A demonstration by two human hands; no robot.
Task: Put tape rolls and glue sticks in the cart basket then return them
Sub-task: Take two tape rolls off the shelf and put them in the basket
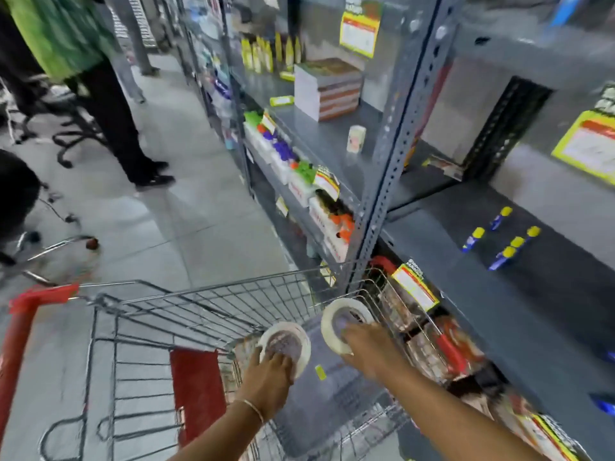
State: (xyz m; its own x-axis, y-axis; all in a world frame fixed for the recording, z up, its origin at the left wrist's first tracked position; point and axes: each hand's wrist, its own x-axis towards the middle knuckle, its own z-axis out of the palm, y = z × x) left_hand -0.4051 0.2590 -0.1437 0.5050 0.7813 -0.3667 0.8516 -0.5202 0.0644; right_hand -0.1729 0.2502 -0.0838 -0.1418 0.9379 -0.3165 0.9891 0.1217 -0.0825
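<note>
I have a tape roll in each hand, both held over the cart basket (206, 304). My left hand (269, 374) is pinching the near rim of one tape roll (285, 344); my right hand (367, 347) is clamped on the near edge of the other tape roll (344, 319), which sits just beyond my fingertips and close to the basket's far right wall. I judge these rolls light and stiff, a hard ring with a smooth, somewhat slippery outer face, so the rim or the core hole is the place to grip. Count: two tape rolls, one per hand. Well beyond my right hand, on the shelf (466, 261), lie what look like five glue sticks (509, 252) with yellow caps; blur makes that count uncertain.
</note>
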